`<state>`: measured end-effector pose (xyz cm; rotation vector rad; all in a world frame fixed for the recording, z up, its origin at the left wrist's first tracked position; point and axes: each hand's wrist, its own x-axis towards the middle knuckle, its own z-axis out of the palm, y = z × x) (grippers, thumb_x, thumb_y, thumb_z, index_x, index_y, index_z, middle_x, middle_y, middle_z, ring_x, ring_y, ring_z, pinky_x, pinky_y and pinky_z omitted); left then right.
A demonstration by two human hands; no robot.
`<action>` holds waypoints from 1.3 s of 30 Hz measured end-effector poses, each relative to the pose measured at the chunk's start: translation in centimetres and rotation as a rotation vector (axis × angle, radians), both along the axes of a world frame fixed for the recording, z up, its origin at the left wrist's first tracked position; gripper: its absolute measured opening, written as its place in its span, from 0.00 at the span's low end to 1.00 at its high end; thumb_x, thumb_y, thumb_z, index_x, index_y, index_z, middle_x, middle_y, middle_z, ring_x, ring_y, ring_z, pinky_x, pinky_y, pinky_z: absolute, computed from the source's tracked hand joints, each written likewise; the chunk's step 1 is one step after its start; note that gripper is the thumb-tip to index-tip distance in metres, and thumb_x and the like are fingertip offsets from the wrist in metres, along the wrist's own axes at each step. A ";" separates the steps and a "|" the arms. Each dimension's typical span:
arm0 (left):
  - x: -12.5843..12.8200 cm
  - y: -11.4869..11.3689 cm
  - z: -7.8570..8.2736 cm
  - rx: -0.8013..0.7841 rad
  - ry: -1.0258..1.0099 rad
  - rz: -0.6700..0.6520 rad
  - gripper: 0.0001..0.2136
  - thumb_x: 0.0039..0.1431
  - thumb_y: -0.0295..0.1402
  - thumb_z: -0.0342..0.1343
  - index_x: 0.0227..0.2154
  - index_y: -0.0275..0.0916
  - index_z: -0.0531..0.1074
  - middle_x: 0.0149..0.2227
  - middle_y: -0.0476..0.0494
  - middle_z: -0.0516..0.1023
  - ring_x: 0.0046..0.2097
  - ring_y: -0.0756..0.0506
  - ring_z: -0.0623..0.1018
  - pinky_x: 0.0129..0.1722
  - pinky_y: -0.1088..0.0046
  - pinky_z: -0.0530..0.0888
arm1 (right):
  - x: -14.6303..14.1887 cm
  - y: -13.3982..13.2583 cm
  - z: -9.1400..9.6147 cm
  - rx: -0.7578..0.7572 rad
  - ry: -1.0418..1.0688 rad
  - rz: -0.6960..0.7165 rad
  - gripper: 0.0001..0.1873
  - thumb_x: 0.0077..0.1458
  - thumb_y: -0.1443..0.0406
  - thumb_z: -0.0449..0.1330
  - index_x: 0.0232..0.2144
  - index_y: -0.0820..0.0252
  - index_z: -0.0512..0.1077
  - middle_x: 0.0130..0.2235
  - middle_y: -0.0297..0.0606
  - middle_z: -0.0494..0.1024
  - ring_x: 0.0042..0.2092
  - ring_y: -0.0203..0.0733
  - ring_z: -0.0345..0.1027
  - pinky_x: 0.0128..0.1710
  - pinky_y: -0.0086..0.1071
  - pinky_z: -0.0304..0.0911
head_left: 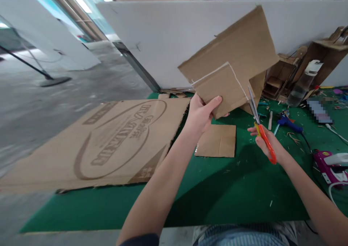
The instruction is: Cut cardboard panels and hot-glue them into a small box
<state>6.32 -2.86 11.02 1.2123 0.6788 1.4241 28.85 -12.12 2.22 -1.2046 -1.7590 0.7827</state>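
Note:
Raised above the table, a brown cardboard piece (239,46) bears a white line that bends at a corner. My left hand (202,110) grips its lower edge, thumb on the near face and fingers behind. My right hand (268,144) holds scissors (261,130) with red handles, their blades pointing up at the cardboard's lower right edge, where the white line ends. The blades look slightly parted; whether they touch the cardboard I cannot tell. Below the hands, a smaller cardboard square (217,140) lies flat on the green table (217,202).
A large printed cardboard sheet (122,140) covers the table's left side and overhangs its edge. At right are a water bottle (303,84), a phone (319,110), a blue glue gun (289,123), a magenta device (327,166) and wooden structures (282,72). A white panel (152,35) stands behind.

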 end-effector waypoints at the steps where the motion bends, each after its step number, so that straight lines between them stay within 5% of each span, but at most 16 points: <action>1: 0.1 0.0 -0.2 -0.008 0.011 -0.021 0.32 0.45 0.37 0.70 0.54 0.45 0.66 0.51 0.37 0.76 0.46 0.34 0.80 0.30 0.64 0.83 | 0.1 0.0 0.0 0.004 0.005 -0.004 0.29 0.59 0.41 0.49 0.48 0.56 0.67 0.47 0.49 0.76 0.48 0.54 0.74 0.43 0.48 0.71; 18: 0.4 -0.3 -0.3 -0.020 0.009 -0.016 0.33 0.44 0.37 0.70 0.55 0.45 0.67 0.51 0.36 0.76 0.44 0.35 0.80 0.27 0.66 0.82 | 0.1 -0.3 0.1 -0.034 -0.044 0.001 0.27 0.58 0.41 0.51 0.43 0.56 0.71 0.50 0.51 0.74 0.47 0.54 0.74 0.43 0.48 0.71; 29: 0.2 -0.1 -0.4 -0.118 0.014 -0.052 0.32 0.42 0.37 0.71 0.52 0.41 0.68 0.49 0.36 0.78 0.40 0.36 0.82 0.28 0.64 0.83 | 0.3 -0.9 0.0 -0.055 0.035 0.096 0.31 0.58 0.41 0.51 0.52 0.55 0.64 0.56 0.52 0.72 0.55 0.56 0.69 0.49 0.52 0.68; 35: 0.3 -0.1 -0.8 -0.108 0.054 -0.062 0.28 0.41 0.37 0.71 0.47 0.41 0.70 0.48 0.36 0.78 0.40 0.36 0.82 0.27 0.64 0.83 | 0.2 -0.9 0.2 -0.127 -0.017 0.035 0.28 0.62 0.42 0.45 0.41 0.58 0.69 0.41 0.46 0.76 0.40 0.47 0.73 0.33 0.38 0.71; 39: 0.3 0.0 -1.0 -0.138 0.078 -0.071 0.26 0.41 0.38 0.71 0.45 0.40 0.71 0.47 0.36 0.78 0.39 0.36 0.82 0.25 0.64 0.83 | 0.3 -0.8 0.2 -0.108 -0.072 -0.006 0.26 0.63 0.44 0.46 0.32 0.58 0.68 0.31 0.39 0.72 0.28 0.39 0.67 0.28 0.34 0.67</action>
